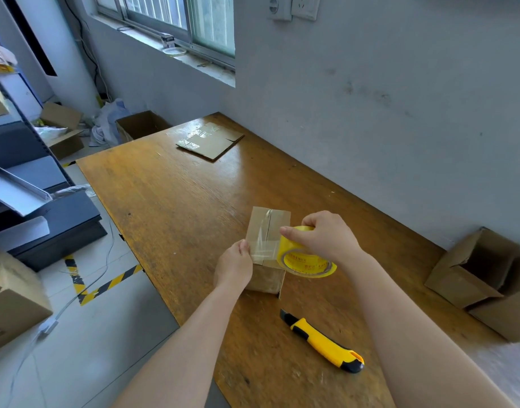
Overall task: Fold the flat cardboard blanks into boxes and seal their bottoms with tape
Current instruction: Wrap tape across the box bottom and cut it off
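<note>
A small folded cardboard box (277,220) stands bottom-up on the wooden table (176,195). A strip of clear tape runs along its centre seam. My left hand (234,265) holds the box's near left edge, thumb pressing the tape end. My right hand (326,235) grips a yellow tape roll (307,262) at the box's right side, with tape stretched from the roll onto the box. A flat cardboard blank (211,141) lies at the table's far end.
A yellow and black utility knife (323,341) lies on the table near me. Two folded boxes (473,272) rest against the wall at right. More boxes and clutter sit on the floor at left, beside dark shelving.
</note>
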The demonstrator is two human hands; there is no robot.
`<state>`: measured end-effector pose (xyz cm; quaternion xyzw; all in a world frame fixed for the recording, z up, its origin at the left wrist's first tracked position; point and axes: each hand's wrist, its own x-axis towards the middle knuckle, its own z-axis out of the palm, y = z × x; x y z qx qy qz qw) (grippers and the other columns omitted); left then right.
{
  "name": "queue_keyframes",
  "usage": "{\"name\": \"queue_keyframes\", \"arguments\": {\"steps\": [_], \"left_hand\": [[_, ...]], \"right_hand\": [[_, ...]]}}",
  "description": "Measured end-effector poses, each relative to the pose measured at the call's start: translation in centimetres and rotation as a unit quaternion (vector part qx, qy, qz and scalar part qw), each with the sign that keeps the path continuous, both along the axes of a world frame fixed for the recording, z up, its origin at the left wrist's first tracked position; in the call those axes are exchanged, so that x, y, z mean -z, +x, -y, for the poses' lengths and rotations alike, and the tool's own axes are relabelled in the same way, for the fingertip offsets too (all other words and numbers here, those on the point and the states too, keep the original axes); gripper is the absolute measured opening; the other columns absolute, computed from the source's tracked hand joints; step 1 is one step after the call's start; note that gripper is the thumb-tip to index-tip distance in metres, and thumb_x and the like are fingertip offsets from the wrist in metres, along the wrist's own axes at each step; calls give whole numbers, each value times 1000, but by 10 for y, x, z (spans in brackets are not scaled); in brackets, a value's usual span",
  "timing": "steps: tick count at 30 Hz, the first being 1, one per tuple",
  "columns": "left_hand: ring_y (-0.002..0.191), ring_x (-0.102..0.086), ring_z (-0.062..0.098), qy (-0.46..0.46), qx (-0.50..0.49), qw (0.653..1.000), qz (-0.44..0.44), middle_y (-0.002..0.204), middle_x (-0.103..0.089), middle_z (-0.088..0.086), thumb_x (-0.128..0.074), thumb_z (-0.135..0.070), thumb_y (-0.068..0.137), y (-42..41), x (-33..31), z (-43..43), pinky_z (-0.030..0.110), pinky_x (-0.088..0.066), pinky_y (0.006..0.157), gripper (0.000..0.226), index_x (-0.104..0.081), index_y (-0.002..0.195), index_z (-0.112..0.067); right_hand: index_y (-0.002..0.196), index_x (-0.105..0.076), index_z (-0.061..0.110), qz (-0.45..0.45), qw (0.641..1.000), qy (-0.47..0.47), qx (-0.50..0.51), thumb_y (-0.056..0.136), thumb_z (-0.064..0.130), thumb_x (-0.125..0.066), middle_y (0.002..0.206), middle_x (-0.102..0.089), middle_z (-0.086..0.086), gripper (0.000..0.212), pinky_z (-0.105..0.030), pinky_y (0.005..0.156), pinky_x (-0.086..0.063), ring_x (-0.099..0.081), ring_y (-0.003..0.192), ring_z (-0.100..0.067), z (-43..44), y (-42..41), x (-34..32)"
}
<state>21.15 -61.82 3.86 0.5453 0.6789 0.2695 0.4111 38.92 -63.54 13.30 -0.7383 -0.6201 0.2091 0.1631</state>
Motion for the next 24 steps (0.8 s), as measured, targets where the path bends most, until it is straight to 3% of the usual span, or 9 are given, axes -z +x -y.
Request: {"name": "queue_keyframes", "arguments": {"steps": [4,10,15,19,24], "left_hand": [[96,-52,12,-13,22,1000,-6,110,-61,-4,-27,-36,106,0,3,-1,31,-45,82,41,-57,131,-22],[99,-63,17,-21,23,999,-23,113,-65,-5,-31,-41,105,-3,22,14,38,-53,89,41,-59,131,-25],[125,-53,19,2,42,997,-68,139,-56,-3,-32,-36,106,10,11,4,35,-44,98,43,-47,144,-25],[129,-50,20,3,59,995,-81,143,-53,-3,-31,-37,106,16,11,1,35,-43,99,43,-42,147,-27],[130,-49,20,12,59,996,-71,143,-53,-1,-32,-33,106,21,13,-2,34,-42,100,43,-43,147,-24]], "right_hand": [[95,-68,21,60,998,-28,23,84,69,-56,75,-58,11,51,-22,49,-37,-55,67,-8,12,16,16],[121,-67,19,48,998,-40,32,83,70,-56,102,-65,7,64,-23,60,-48,-60,86,-11,17,19,39],[100,-69,25,86,995,-39,23,85,68,-54,82,-61,11,48,-21,56,-44,-58,72,-11,13,26,32],[76,-60,30,99,993,-55,19,86,68,-53,75,-59,10,39,-21,53,-40,-58,68,-10,10,34,33],[77,-61,29,90,992,-82,17,86,64,-54,77,-61,8,37,-22,53,-43,-60,71,-10,3,36,40]]}}
